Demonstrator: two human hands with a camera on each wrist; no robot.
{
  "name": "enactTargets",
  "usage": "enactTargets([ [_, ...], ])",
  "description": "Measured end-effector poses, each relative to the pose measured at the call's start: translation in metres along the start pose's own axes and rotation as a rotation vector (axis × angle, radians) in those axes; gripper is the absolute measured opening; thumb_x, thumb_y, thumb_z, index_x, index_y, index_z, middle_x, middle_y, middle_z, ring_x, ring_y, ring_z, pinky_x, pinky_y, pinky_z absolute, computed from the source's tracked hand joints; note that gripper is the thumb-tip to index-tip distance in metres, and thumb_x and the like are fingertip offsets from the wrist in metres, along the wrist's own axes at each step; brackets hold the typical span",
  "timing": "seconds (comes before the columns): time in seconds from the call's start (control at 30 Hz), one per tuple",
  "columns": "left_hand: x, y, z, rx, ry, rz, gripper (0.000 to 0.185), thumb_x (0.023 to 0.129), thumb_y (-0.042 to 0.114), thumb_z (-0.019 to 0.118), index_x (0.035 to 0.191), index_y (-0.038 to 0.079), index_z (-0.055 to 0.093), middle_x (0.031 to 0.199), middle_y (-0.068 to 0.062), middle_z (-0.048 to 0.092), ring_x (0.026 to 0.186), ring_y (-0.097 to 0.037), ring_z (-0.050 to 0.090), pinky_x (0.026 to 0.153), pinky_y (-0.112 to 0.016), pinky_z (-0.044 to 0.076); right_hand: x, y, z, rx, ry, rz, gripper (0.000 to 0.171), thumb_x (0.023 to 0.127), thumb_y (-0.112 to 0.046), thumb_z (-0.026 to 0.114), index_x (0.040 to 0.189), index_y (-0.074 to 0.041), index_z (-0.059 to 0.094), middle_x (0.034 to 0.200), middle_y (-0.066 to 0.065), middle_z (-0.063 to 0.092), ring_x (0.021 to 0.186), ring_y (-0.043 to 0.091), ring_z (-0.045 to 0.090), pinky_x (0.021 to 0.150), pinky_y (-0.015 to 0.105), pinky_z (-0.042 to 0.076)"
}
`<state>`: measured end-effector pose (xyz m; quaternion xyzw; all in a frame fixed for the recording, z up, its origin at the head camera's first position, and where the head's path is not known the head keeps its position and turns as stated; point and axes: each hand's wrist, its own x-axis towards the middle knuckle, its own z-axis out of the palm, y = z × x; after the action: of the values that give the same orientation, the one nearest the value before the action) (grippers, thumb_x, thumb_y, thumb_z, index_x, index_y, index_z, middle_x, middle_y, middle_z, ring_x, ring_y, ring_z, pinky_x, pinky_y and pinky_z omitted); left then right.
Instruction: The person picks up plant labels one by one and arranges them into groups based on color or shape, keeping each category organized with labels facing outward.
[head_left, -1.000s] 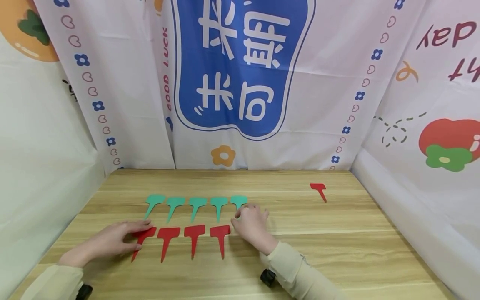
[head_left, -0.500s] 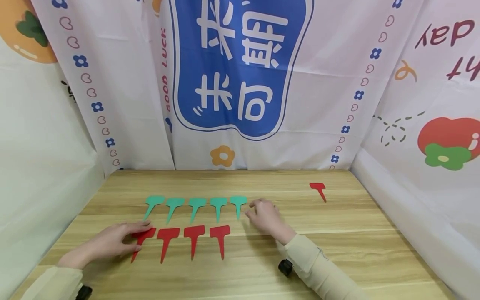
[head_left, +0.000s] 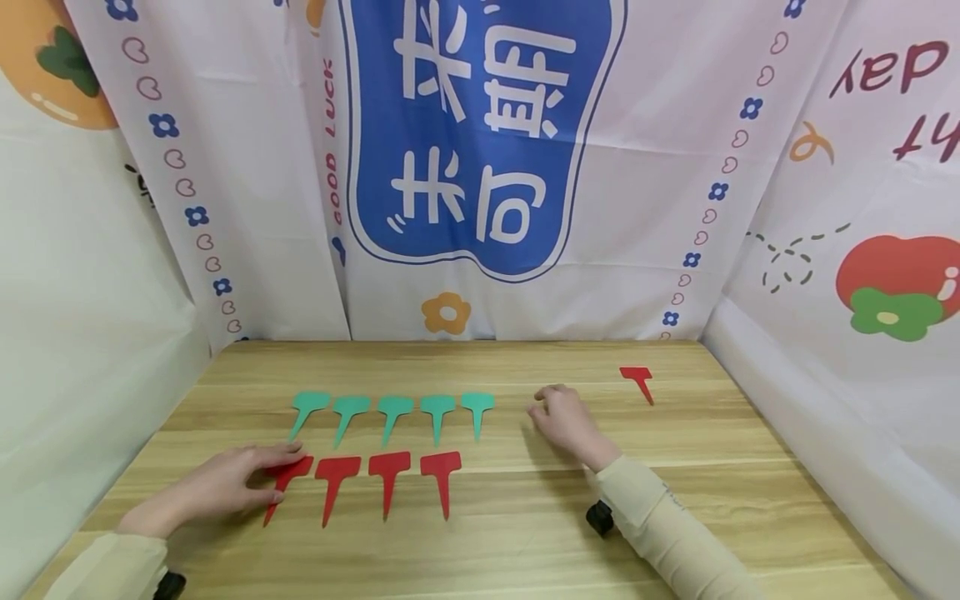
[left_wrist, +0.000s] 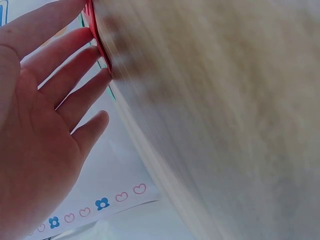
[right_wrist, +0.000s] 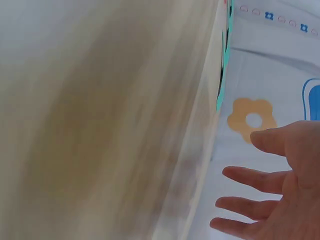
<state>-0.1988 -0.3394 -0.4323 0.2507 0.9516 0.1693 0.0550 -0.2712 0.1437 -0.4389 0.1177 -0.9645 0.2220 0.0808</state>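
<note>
My left hand [head_left: 225, 483] rests on the leftmost red T-shaped plant label [head_left: 296, 472], which it partly covers. In the left wrist view its straight fingers [left_wrist: 75, 70] touch the red label's edge. More red plant labels [head_left: 388, 467] lie in a row to its right. Behind them is a row of several teal plant labels [head_left: 395, 407], all with stems toward me. My right hand [head_left: 570, 427] is over the table to the right of the teal row, holding nothing, its fingers relaxed and apart. A single red plant label [head_left: 637, 375] lies further back and to the right of that hand.
Everything lies on a wood-grain table [head_left: 675, 492]. A printed white cloth [head_left: 637, 233] rises along the back edge, and similar cloths stand at both sides. Each wrist wears a small black device, the right one [head_left: 600, 518] showing below the sleeve.
My right hand has left the rightmost teal label and moved right across the table, uncovering that label. The left hand and the labels have stayed in place.
</note>
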Motion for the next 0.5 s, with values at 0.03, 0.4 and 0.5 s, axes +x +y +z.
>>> enactTargets([
  [0.03,0.000,0.000,0.000,0.001,0.000,0.001,0.057,0.080,0.041,0.072,0.131,0.017,0.059,0.140,-0.012,0.052,0.124,-0.045,0.048,0.096,-0.063,0.039,0.000,0.003,-0.001,-0.006,0.001,0.007,0.036,0.093,-0.027,0.060,0.113,0.003,0.065,0.121,0.025,0.060,0.115,0.042,0.054,0.096,0.052,0.046],
  [0.4,0.000,-0.001,0.001,0.023,0.002,0.014,0.058,0.081,0.043,0.070,0.132,0.017,0.058,0.140,-0.011,0.052,0.125,-0.042,0.049,0.100,-0.061,0.036,0.003,0.036,-0.015,-0.038,-0.005,0.023,0.037,0.094,-0.023,0.059,0.113,0.008,0.063,0.118,0.028,0.060,0.111,0.044,0.056,0.095,0.052,0.047],
  [0.5,0.000,-0.002,0.001,0.022,0.002,0.016,0.059,0.081,0.043,0.070,0.132,0.017,0.058,0.140,-0.011,0.052,0.125,-0.041,0.049,0.100,-0.061,0.036,0.004,0.046,-0.019,-0.054,-0.008,0.037,0.037,0.094,-0.024,0.058,0.114,0.008,0.062,0.119,0.028,0.060,0.113,0.043,0.055,0.096,0.053,0.046],
])
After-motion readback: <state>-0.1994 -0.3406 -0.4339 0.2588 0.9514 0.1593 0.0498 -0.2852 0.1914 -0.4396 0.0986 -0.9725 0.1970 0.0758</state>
